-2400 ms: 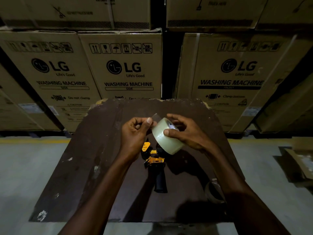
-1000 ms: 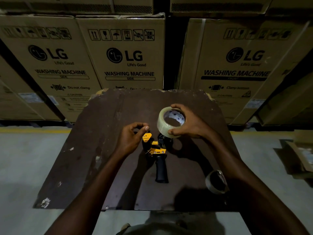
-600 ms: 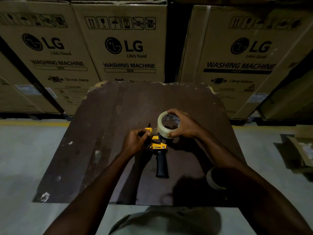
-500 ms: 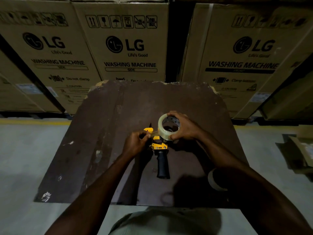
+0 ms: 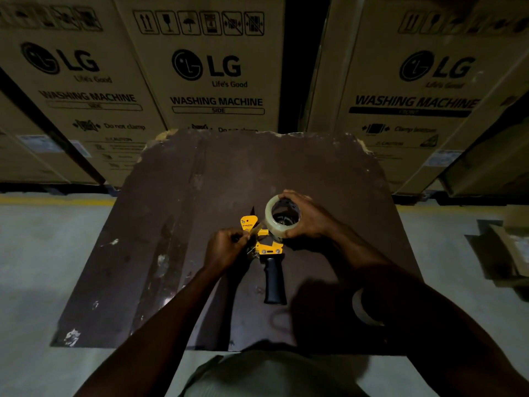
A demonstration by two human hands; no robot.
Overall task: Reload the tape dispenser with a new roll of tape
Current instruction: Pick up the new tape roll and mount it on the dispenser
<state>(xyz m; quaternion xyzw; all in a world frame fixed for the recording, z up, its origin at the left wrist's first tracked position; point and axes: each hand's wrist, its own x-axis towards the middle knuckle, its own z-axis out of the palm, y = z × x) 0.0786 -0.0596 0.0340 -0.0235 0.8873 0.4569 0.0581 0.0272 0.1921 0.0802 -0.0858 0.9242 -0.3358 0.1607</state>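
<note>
Behind table [image 5: 177, 253]: LG cartons [image 5: 211, 70] ("WASHING MACHINE")

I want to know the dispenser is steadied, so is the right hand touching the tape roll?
Touching. The head view shows the right hand wrapped round the tape roll, fingers on its rim, with the roll over the dispenser.

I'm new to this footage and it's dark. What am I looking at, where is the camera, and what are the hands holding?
There is no machine here: a person wears one camera on the head, looking down at their own arms. On a dark brown board lies a yellow tape dispenser with a black handle. The right hand holds a roll of clear tape over the dispenser's top. The left hand pinches something at the dispenser's yellow front; exactly what is too dark to tell. Behind stand cardboard washing machine boxes.
</note>
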